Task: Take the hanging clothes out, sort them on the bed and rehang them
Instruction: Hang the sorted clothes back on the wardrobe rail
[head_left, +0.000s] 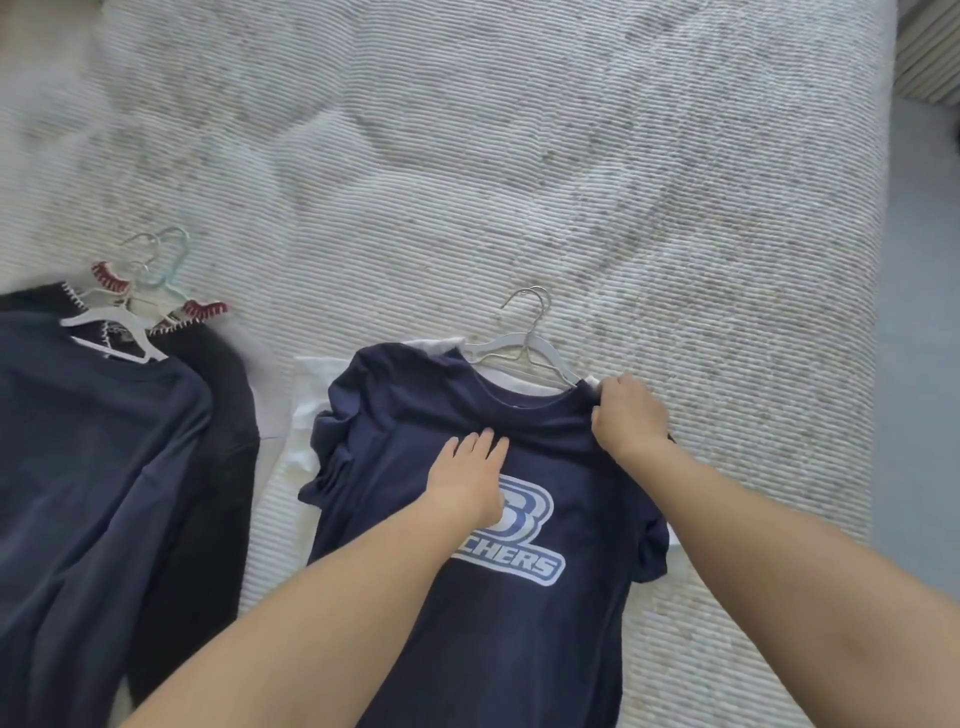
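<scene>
Head view showed the left hand (470, 480) pressing flat on a navy logo T-shirt (483, 519) near the ribbed white bed's (571, 156) near edge; the right hand (631, 415) pinched its shoulder beside a white plastic hanger (524, 353).

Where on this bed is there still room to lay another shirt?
The bedspread is bare across its far half, beyond both hanger bunches. A narrow strip lies right of the logo T-shirt. The near left is crowded with dark tops.

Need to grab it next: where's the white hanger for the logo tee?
Head view, centre-right on the bed: the white hanger pokes from the navy logo tee collar, beside the right hand.
</scene>
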